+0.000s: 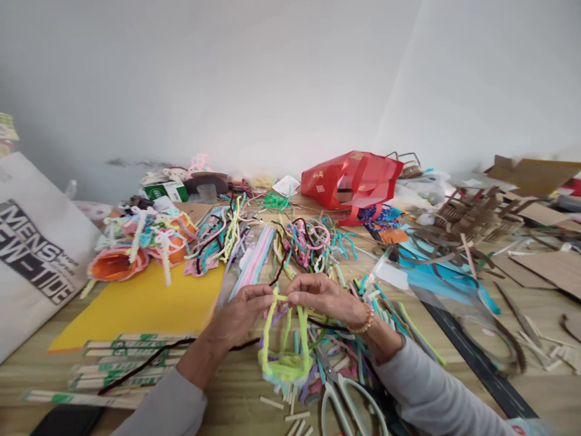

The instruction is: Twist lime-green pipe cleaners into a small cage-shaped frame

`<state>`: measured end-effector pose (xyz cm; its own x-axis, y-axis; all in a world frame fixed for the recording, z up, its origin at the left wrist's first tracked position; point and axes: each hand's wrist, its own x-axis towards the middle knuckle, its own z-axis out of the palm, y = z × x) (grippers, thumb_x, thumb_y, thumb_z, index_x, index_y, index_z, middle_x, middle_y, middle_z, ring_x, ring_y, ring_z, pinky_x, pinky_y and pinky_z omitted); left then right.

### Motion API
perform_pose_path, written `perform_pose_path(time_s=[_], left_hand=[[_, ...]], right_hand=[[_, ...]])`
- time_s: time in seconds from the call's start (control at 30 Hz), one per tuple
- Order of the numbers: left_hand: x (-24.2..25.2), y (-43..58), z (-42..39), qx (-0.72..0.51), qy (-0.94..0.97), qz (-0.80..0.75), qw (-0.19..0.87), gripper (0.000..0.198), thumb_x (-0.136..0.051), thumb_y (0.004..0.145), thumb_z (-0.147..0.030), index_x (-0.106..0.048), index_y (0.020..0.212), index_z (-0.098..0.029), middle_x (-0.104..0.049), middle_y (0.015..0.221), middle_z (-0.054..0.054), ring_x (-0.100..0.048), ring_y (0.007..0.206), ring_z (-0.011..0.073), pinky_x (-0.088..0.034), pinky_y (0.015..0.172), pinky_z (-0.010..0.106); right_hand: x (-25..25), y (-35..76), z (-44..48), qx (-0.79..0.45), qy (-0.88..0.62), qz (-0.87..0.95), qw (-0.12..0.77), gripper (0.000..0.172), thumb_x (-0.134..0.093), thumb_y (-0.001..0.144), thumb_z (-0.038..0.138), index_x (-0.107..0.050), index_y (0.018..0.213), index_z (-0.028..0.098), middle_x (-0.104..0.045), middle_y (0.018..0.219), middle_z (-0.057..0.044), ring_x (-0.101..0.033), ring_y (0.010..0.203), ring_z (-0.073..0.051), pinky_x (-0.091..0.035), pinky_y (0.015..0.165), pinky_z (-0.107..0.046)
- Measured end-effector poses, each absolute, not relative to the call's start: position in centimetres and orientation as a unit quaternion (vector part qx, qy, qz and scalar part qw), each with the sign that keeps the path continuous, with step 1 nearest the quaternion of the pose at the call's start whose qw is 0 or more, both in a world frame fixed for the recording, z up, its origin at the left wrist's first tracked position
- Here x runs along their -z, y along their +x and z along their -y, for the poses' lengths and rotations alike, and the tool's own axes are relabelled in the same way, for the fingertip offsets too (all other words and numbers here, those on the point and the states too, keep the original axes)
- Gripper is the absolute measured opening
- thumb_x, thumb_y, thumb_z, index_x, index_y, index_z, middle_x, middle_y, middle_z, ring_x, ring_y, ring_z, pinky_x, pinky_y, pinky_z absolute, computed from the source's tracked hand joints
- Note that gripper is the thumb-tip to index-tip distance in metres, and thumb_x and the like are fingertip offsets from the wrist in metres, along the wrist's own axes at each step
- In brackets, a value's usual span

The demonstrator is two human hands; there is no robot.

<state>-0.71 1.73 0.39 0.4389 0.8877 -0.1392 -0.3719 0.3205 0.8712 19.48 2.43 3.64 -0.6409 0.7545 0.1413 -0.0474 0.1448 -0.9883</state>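
Left hand (242, 312) and right hand (320, 293): each pinching the top of a lime-green pipe-cleaner basket (284, 357), held just above the bench (558, 393); loose pipe cleaners (299, 242) beyond; pale-handled scissors (338, 384) just below.

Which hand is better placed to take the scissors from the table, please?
Probably the right hand: the scissors lie below it, on its side, while the left hand is farther away. Both hands pinch the green pipe cleaner, so one must let go first.
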Motion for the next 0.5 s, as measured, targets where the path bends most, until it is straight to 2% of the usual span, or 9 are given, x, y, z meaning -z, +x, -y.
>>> perform_pose_path(time_s=[0.3,0.5], left_hand=[[0.0,-0.54,-1.74,-0.389,0.489,-0.326,0.71,0.02,-0.076,0.065,-0.03,-0.069,0.071,-0.013,-0.064,0.067,0.003,-0.054,0.066,0.0138,-0.038,0.068,0.026],[-0.07,-0.48,-1.63,-0.39,0.484,-0.314,0.717,0.019,-0.077,0.065,-0.03,-0.071,0.07,-0.013,-0.062,0.064,0.002,-0.053,0.063,0.0127,-0.037,0.067,0.026]], right_hand=[[-2.68,19.17,-2.19,-0.598,-0.267,0.682,0.325,0.031,-0.062,0.082,0.043,-0.06,0.078,0.012,-0.055,0.064,0.001,-0.048,0.057,-0.008,-0.038,0.057,-0.021],[-3.04,19.13,-2.12,-0.609,-0.239,0.68,0.33,0.029,-0.063,0.083,0.04,-0.06,0.077,0.012,-0.06,0.072,-0.002,-0.051,0.064,-0.01,-0.04,0.062,-0.022]])
